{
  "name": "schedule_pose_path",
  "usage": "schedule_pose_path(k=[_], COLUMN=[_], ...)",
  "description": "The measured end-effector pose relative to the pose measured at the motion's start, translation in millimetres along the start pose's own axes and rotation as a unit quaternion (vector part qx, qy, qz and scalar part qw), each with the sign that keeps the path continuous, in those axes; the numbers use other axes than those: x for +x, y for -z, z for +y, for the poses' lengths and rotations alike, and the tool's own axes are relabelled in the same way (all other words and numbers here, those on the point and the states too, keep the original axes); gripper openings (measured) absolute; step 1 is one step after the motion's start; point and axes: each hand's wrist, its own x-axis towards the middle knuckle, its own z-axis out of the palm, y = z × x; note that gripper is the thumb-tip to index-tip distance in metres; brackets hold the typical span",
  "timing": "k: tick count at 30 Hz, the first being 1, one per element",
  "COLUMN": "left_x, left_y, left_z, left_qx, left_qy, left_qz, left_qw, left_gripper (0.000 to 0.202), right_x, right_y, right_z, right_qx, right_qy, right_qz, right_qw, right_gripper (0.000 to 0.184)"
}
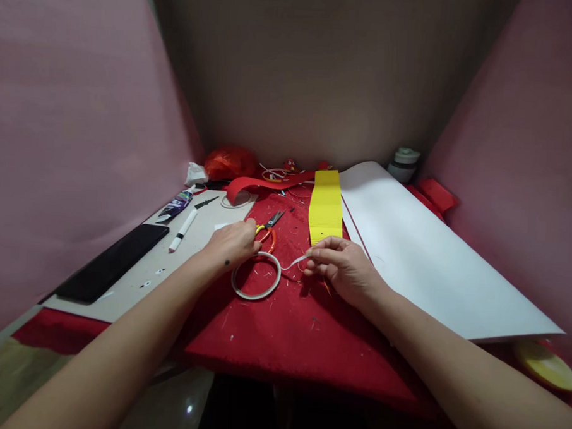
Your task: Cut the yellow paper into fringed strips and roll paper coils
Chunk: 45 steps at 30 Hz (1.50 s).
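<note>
My left hand [236, 241] is closed over the yellow side of the handles of a pair of scissors [271, 240]. Their dark blades point away from me, and part of the grip is hidden under my fingers. Just below my left fingertips is a thin roll of white tape [235, 282], a wide ring. From it a narrow white strip [294, 263] runs to my right hand [343, 267], whose thumb and finger pinch its end. Directly beyond my right hand lies a yellow corrugated strip [326, 203].
A grey board [189, 261] on the left carries a black phone-like slab [116, 261], a white marker [183, 230] and a tube [176, 204]. A red corrugated strip [268, 183] curls at the back. A large white sheet [421, 258] covers the right. Scraps dot the red cloth [280, 341].
</note>
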Motion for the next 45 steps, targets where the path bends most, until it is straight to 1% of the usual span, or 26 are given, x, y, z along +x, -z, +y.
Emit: schedule_pose_path(k=[3, 5, 7, 8, 9, 10, 11, 12, 13, 14, 15, 16, 18, 19, 21, 24, 26, 31, 34, 39, 45], left_x=[2, 5, 6, 6, 4, -1, -7, -16, -28, -42, -57, -72, -102, -114, -130, -137, -136, -133, -132, -128, -125], left_y=[6.2, 12.3, 18.0, 20.3, 22.1, 23.5, 24.5, 25.0, 24.9, 24.2, 22.6, 20.3, 13.1, 8.5, -1.2, -12.8, -16.8, -19.5, -19.9, -21.3, -24.7], left_z=[-3, -12, -24, -30, -35, -38, -37, -34, -27, -17, -5, 8, 36, 48, 66, 81, 85, 91, 93, 93, 91], left_qx=[-0.041, -0.094, -0.183, -0.254, -0.341, -0.438, -0.534, -0.618, -0.686, -0.722, -0.743, -0.758, -0.769, -0.767, -0.774, -0.788, -0.796, -0.807, -0.810, -0.813, -0.806], left_qy=[0.018, 0.042, 0.073, 0.085, 0.089, 0.086, 0.072, 0.054, 0.034, 0.022, 0.015, 0.007, -0.019, -0.029, -0.029, -0.035, -0.036, -0.030, -0.025, -0.045, -0.053], left_qz=[-0.010, -0.017, -0.018, -0.017, -0.016, -0.016, -0.025, -0.040, -0.062, -0.096, -0.119, -0.129, -0.186, -0.227, -0.288, -0.337, -0.342, -0.343, -0.338, -0.335, -0.331], left_qw=[0.999, 0.995, 0.980, 0.963, 0.936, 0.895, 0.842, 0.783, 0.724, 0.685, 0.658, 0.640, 0.611, 0.599, 0.562, 0.514, 0.497, 0.479, 0.479, 0.473, 0.488], left_gripper=[0.023, 0.023, 0.028, 0.029, 0.028, 0.025, 0.021, 0.016, 0.011, 0.009, 0.010, 0.012, 0.009, 0.009, 0.014, 0.019, 0.020, 0.020, 0.020, 0.020, 0.018], right_x=[2, 3, 4, 4, 4, 4, 4, 4, 4, 3, 3, 3, 4, 5, 6, 7, 8, 7, 7, 7, 7], right_y=[2, 3, 4, 4, 4, 3, 3, 3, 3, 3, 4, 4, 5, 6, 7, 7, 7, 7, 7, 8, 7], right_z=[1, 1, 2, 2, 2, 2, 2, 2, 2, 2, 2, 3, 3, 4, 4, 5, 5, 4, 4, 5, 5], right_qx=[0.019, 0.020, 0.019, 0.019, 0.022, 0.026, 0.031, 0.035, 0.038, 0.039, 0.038, 0.036, 0.032, 0.031, 0.026, 0.013, 0.006, 0.007, 0.009, 0.011, 0.020], right_qy=[-0.005, -0.005, -0.007, -0.008, -0.010, -0.012, -0.015, -0.017, -0.018, -0.019, -0.018, -0.016, -0.010, -0.008, -0.009, -0.014, -0.009, -0.006, -0.005, 0.000, 0.006], right_qz=[-0.011, -0.016, -0.025, -0.029, -0.031, -0.031, -0.027, -0.022, -0.018, -0.015, -0.015, -0.016, -0.020, -0.020, -0.016, 0.001, 0.012, 0.014, 0.011, 0.000, 0.000], right_qw=[1.000, 1.000, 0.999, 0.999, 0.999, 0.999, 0.999, 0.999, 0.999, 0.999, 0.999, 0.999, 0.999, 0.999, 0.999, 1.000, 1.000, 1.000, 1.000, 1.000, 1.000], right_gripper=[0.022, 0.023, 0.022, 0.021, 0.020, 0.019, 0.019, 0.019, 0.019, 0.019, 0.018, 0.019, 0.020, 0.021, 0.023, 0.023, 0.023, 0.023, 0.022, 0.019, 0.021])
